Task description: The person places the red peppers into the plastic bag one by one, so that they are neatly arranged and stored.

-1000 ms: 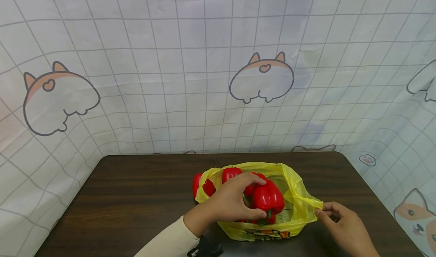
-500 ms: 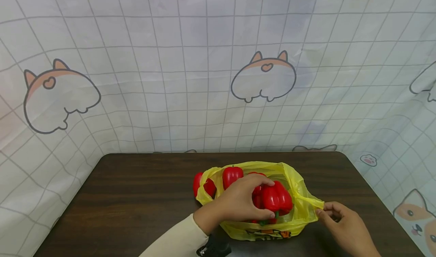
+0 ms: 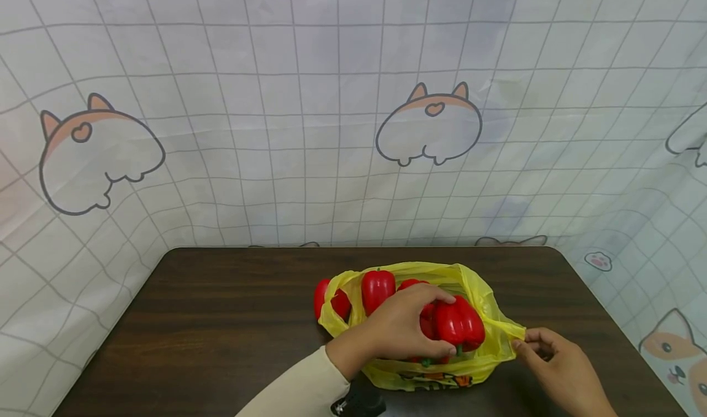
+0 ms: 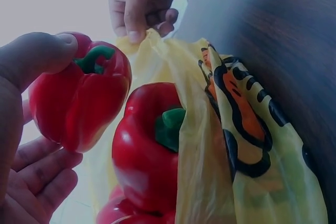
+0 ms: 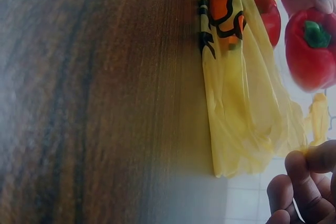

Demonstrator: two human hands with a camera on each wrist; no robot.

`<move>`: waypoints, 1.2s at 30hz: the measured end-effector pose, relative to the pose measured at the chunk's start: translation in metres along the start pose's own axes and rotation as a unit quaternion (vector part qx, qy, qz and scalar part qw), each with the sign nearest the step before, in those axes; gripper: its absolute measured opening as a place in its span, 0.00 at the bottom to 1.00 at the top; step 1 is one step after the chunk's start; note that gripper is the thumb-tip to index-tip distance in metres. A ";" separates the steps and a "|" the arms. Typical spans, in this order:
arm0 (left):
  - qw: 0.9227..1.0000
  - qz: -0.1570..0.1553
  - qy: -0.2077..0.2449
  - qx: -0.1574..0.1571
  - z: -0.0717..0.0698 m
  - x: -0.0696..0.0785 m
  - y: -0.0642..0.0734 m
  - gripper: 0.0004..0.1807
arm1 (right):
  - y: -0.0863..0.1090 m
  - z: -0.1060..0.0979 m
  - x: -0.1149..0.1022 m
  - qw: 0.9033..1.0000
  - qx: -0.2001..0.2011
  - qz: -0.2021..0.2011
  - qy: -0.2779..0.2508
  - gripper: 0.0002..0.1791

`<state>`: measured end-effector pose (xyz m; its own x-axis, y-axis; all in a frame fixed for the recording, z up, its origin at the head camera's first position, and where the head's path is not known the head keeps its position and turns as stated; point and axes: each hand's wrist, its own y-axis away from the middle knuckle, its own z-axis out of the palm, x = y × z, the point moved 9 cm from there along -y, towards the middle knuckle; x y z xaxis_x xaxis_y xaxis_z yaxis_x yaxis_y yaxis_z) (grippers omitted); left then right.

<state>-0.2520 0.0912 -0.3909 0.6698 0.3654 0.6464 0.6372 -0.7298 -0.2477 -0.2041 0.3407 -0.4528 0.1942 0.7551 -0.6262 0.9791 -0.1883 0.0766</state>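
My left hand [image 3: 405, 325] grips a red bell pepper [image 3: 459, 323] with a green stem, over the open mouth of a yellow plastic bag [image 3: 499, 331]. In the left wrist view the thumb presses near the stem of this held pepper [image 4: 84, 98], and the other fingers support it from below. My right hand [image 3: 563, 368] pinches the bag's right edge, drawn out to a point; the right wrist view shows thumb and fingertips [image 5: 296, 163] on the film. Inside the bag lie several more red peppers, one at its back left [image 3: 377, 289] and another below the held one [image 4: 144, 145].
Another red pepper [image 3: 321, 297] shows at the bag's left side, partly behind the yellow film. The bag stands on a dark wooden table [image 3: 232, 319]. Behind it hangs a white grid-patterned cloth [image 3: 309, 128] with cartoon corgi prints.
My left hand has moved to the right with the gripped bell pepper, further over the bag's right part. The right hand keeps its pinch on the bag's edge, nearly still.
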 end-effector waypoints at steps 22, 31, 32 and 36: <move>1.000 -0.024 -0.002 -0.020 0.021 -0.005 -0.011 0.37 | 0.001 -0.001 0.000 1.000 0.006 -0.002 0.006 0.27; 0.999 -0.036 -0.022 -0.022 0.028 -0.006 -0.016 0.37 | 0.001 -0.002 -0.001 1.000 0.015 -0.009 0.013 0.26; 0.999 -0.037 -0.024 -0.022 0.029 -0.006 -0.017 0.37 | 0.001 -0.002 -0.001 1.000 0.015 -0.009 0.013 0.26; 0.999 -0.036 -0.030 -0.023 0.032 -0.006 -0.019 0.38 | 0.000 -0.001 0.000 1.000 0.015 -0.006 0.011 0.26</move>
<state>-0.2558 0.1211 -0.4130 0.6458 0.4506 0.6164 0.6671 -0.7256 -0.1685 -0.2036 0.3415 -0.4517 0.1841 0.7705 -0.6102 0.9792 -0.1974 0.0461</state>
